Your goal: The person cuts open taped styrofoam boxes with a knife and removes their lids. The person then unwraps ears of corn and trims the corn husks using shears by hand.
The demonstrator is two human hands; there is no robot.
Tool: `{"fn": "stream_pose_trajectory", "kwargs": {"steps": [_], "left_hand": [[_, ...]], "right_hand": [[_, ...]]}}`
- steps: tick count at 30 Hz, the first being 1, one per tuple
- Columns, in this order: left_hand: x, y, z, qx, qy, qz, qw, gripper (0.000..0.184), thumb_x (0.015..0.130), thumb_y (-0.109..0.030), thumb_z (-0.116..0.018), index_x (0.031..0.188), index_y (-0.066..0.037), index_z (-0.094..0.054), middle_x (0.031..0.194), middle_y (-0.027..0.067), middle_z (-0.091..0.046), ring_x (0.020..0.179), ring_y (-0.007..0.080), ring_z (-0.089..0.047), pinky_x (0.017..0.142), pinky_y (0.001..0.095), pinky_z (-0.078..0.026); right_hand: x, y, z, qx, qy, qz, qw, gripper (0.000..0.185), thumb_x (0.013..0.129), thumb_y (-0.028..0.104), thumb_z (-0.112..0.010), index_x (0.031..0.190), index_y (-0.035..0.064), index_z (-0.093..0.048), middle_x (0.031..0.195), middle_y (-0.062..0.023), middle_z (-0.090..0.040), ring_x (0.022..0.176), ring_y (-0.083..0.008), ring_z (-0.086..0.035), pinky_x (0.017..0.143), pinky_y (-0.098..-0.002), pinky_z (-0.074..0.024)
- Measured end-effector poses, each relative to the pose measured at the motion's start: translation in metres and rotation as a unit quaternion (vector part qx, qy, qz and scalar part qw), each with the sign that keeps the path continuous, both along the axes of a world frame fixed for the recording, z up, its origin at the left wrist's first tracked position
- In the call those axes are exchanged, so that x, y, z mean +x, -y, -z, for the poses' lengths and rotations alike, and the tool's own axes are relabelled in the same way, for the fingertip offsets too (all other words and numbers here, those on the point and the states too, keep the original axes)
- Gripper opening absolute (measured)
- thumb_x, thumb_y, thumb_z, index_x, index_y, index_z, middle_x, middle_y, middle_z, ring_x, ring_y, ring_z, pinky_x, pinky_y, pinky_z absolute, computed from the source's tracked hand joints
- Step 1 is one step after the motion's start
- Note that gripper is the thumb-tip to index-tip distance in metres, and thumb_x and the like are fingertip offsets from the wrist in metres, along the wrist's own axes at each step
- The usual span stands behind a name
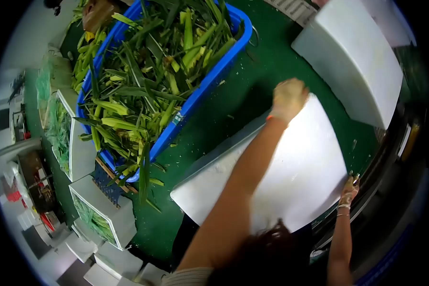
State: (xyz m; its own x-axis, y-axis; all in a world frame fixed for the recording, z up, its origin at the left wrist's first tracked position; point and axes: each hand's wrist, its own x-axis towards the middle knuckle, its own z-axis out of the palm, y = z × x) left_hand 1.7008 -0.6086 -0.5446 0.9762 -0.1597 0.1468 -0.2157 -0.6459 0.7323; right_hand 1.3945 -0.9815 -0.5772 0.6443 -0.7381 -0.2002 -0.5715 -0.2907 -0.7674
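A white foam box [300,162] with a smooth, closed top lies in front of me, tilted in view. My left hand [290,99], in a pale, stained glove, is closed at the box's far corner, its fingers curled over the edge. An orange band circles that wrist. Beside the box's right edge is my right hand [349,190], also gloved, with bracelets at the wrist. Its fingers are bent together around something small that I cannot make out. My left forearm crosses over the box top.
A large blue tub [176,119] heaped with green corn husks and leaves stands at left. Another white foam box [352,57] is at upper right. Foam boxes with green bags [97,217] stand at lower left. Leaf scraps litter the green floor [252,62]. Dark metal rails run along the right.
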Motion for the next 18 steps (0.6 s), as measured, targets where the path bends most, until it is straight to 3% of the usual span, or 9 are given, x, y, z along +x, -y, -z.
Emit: {"fn": "stream_pose_trajectory", "kwargs": {"steps": [1,2,5,7,9,11,12,13,18], "left_hand": [[-0.011,-0.029,-0.004,0.016,-0.001,-0.005,1.000,0.012,0.077,-0.016,-0.060,0.076,-0.005,-0.062,0.086,0.0151,-0.062,0.082,0.0319,-0.060,0.074,0.0404,-0.048],[-0.033,-0.064,-0.015,0.054,0.028,-0.058,0.996,0.015,0.076,-0.013,-0.062,0.089,-0.006,-0.061,0.093,0.0128,-0.062,0.086,0.0306,-0.059,0.077,0.0404,-0.047],[-0.121,-0.195,-0.052,0.143,0.156,-0.253,0.944,0.031,0.074,-0.010,-0.065,0.104,-0.007,-0.058,0.101,0.0120,-0.060,0.094,0.0302,-0.056,0.082,0.0395,-0.043],[-0.165,-0.268,-0.086,0.234,0.110,-0.387,0.885,0.030,0.072,-0.015,-0.068,0.099,-0.007,-0.059,0.091,0.0125,-0.058,0.084,0.0309,-0.055,0.077,0.0408,-0.043],[-0.194,-0.325,-0.081,0.323,-0.015,-0.359,0.876,0.029,0.069,-0.025,-0.072,0.088,-0.006,-0.062,0.079,0.0110,-0.059,0.075,0.0325,-0.057,0.071,0.0414,-0.045],[-0.216,-0.360,-0.051,0.377,-0.169,-0.266,0.871,0.028,0.068,-0.025,-0.073,0.088,-0.008,-0.063,0.078,0.0091,-0.060,0.075,0.0305,-0.059,0.068,0.0401,-0.048],[-0.225,-0.371,-0.037,0.361,-0.123,-0.259,0.887,0.029,0.067,-0.025,-0.073,0.089,-0.010,-0.064,0.081,0.0086,-0.061,0.076,0.0292,-0.060,0.068,0.0389,-0.049],[-0.230,-0.378,-0.031,0.345,-0.077,-0.250,0.901,0.029,0.066,-0.025,-0.074,0.090,-0.011,-0.065,0.083,0.0081,-0.062,0.077,0.0279,-0.061,0.068,0.0376,-0.050],[-0.239,-0.369,-0.052,0.235,-0.180,-0.265,0.918,0.035,0.061,-0.030,-0.076,0.090,-0.011,-0.070,0.088,0.0102,-0.066,0.078,0.0285,-0.063,0.069,0.0364,-0.051]], "right_hand": [[0.018,-0.002,0.008,0.000,0.081,-0.055,0.995,0.024,0.092,0.010,-0.052,0.115,0.0032,-0.056,0.112,-0.0075,-0.059,0.084,-0.0109,-0.054,0.081,-0.0203,-0.0432],[0.091,-0.120,-0.081,-0.023,-0.023,-0.065,0.997,0.023,0.092,0.009,-0.050,0.114,0.0067,-0.058,0.110,-0.0060,-0.060,0.090,-0.0120,-0.056,0.082,-0.0206,-0.0443],[0.192,-0.262,-0.106,0.000,0.094,-0.417,0.904,0.032,0.085,0.022,-0.053,0.113,0.0056,-0.057,0.123,-0.0130,-0.050,0.106,-0.0252,-0.053,0.088,-0.0310,-0.0451],[0.252,-0.358,-0.108,-0.113,0.158,-0.595,0.780,0.033,0.083,0.025,-0.055,0.110,0.0069,-0.057,0.123,-0.0119,-0.051,0.111,-0.0255,-0.049,0.093,-0.0360,-0.0414],[0.300,-0.447,-0.099,-0.230,0.261,-0.692,0.633,0.035,0.081,0.031,-0.059,0.111,0.0131,-0.058,0.121,-0.0080,-0.053,0.115,-0.0216,-0.046,0.095,-0.0381,-0.0378],[0.324,-0.497,-0.032,-0.181,0.175,-0.726,0.640,0.029,0.083,0.034,-0.056,0.107,0.0186,-0.062,0.111,-0.0029,-0.060,0.105,-0.0194,-0.053,0.094,-0.0374,-0.0387],[0.323,-0.510,-0.076,-0.301,0.070,-0.754,0.580,0.026,0.084,0.036,-0.053,0.102,0.0210,-0.065,0.098,-0.0017,-0.065,0.095,-0.0209,-0.058,0.092,-0.0357,-0.0396],[0.317,-0.513,-0.081,-0.265,0.070,-0.717,0.641,0.023,0.083,0.037,-0.052,0.094,0.0229,-0.067,0.091,-0.0015,-0.067,0.089,-0.0213,-0.060,0.091,-0.0340,-0.0401],[0.311,-0.506,-0.098,-0.296,0.081,-0.736,0.603,0.024,0.082,0.035,-0.053,0.098,0.0216,-0.065,0.094,-0.0044,-0.065,0.093,-0.0264,-0.059,0.082,-0.0377,-0.0452]]}}
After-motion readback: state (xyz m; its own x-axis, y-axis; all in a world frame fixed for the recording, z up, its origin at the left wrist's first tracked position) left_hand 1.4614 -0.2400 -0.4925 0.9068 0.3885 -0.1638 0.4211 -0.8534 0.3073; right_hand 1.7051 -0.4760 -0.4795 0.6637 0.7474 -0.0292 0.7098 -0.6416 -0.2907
